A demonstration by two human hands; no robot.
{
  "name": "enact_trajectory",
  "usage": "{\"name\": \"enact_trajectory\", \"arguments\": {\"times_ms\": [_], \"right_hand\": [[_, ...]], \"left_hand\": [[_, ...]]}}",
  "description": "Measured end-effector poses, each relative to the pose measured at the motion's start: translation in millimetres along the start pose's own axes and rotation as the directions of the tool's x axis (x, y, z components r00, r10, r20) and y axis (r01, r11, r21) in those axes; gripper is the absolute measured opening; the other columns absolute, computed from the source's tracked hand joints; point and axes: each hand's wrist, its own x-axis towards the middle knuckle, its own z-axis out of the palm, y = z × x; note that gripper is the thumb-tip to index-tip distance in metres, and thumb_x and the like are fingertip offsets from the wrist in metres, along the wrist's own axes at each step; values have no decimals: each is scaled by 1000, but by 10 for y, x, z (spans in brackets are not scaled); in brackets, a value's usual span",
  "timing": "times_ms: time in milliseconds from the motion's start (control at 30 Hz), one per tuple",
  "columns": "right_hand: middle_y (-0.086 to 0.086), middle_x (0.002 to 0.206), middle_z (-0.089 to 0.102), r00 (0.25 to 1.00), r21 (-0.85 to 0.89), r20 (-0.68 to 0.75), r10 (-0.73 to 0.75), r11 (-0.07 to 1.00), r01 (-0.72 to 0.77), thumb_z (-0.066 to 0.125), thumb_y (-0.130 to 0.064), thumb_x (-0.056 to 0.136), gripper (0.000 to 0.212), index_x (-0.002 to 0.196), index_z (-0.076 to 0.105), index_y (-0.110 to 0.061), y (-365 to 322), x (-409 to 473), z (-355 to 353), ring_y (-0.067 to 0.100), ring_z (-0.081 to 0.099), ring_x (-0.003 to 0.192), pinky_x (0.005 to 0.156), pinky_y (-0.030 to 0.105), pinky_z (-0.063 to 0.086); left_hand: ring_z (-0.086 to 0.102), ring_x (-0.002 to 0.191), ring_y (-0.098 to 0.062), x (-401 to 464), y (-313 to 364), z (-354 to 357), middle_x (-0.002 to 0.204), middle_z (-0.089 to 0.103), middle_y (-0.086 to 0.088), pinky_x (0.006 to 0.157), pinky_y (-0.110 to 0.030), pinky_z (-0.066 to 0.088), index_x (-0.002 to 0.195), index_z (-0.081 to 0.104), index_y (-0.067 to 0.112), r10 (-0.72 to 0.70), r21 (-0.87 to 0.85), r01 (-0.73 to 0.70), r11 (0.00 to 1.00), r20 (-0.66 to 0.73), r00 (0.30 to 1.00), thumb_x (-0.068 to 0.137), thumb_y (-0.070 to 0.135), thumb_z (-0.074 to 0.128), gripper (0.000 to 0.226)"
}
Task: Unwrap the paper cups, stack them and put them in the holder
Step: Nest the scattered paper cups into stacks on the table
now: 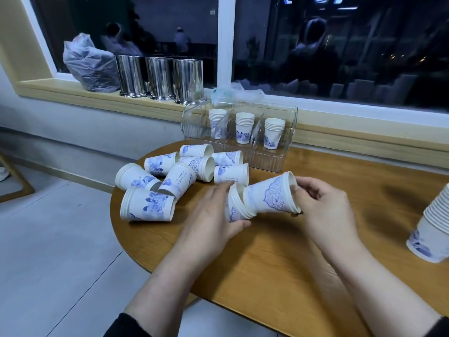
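Two short cup stacks meet between our hands over the bench (279,263): our left hand (213,215) curls its fingers (239,224) around the lower stack (237,206), while our right hand (323,207) pinches the rim of the upper stack (272,194), its base pushed into the lower stack's mouth. At 10 o'clock lie loose cups (170,176) on their sides. At 12 o'clock the clear holder (279,156) carries three upright stacks. At 3 o'clock stands a tall stack (432,229).

Both hands (267,210) curled in grasp (forearms angled inward)
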Motion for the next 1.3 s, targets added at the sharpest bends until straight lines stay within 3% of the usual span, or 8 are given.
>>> {"name": "enact_trajectory", "arguments": {"times_ms": [100,233,433,567,767,967,1133,1300], "right_hand": [[-8,85,74,982,-215,169,-83,969,119,66,-13,92,17,100,77,-22,-161,23,62,3,61,65,60,12,43],[-4,86,62,918,-362,347,-190,876,318,61,-27,96,19,103,78,-23,-328,98,214,13,58,82,74,28,41],[-4,95,68,965,-300,246,87,954,-9,62,-24,95,11,104,68,-21,41,353,512,17,61,70,67,34,51],[-6,106,67,921,-36,293,257,965,-258,68,-24,93,30,120,58,-19,227,386,821,17,60,61,48,28,47],[7,64,62,905,116,189,380,907,-405,66,-19,93,20,108,66,-6,312,546,1131,14,47,45,42,25,34],[-6,69,61,990,190,-140,-17,981,43,54,-19,101,10,97,63,-21,-85,481,812,10,53,58,52,25,43],[-4,75,62,939,129,108,-327,941,313,50,-21,103,14,102,63,-26,-546,280,498,13,55,65,57,28,46],[-31,79,64,779,-72,485,-397,870,488,52,-16,101,18,108,68,-22,-670,28,468,-10,60,81,72,4,40]], "left_hand": [[47,125,-1,-54,88,43,133,51,14,101,-5,29,140,48,28,36,-116,-37,993,-10,999,73,34,86,78],[50,119,5,-169,183,75,126,57,19,97,-10,37,132,51,34,-82,-314,53,948,-81,993,69,32,88,73],[59,111,0,-229,107,7,118,65,17,97,-29,48,121,52,37,-299,-517,192,834,-132,945,66,41,81,63],[59,113,-1,-200,-14,1,119,64,17,100,-33,48,126,51,36,-366,-528,232,817,-164,916,61,48,78,71],[59,116,-1,-173,-84,38,122,63,19,101,-36,49,129,51,39,-370,-521,244,818,-151,917,59,55,74,76],[61,109,-2,-140,-84,-8,114,66,18,97,-36,50,123,55,40,-375,-476,262,840,-159,913,61,52,76,66],[62,109,-6,-140,-15,-21,113,66,17,95,-38,51,124,54,40,-356,-416,257,872,-179,917,61,55,77,68],[63,103,-4,-170,113,-102,109,67,17,88,-39,53,120,56,41,-340,-408,232,883,-214,916,61,53,76,64]]}}
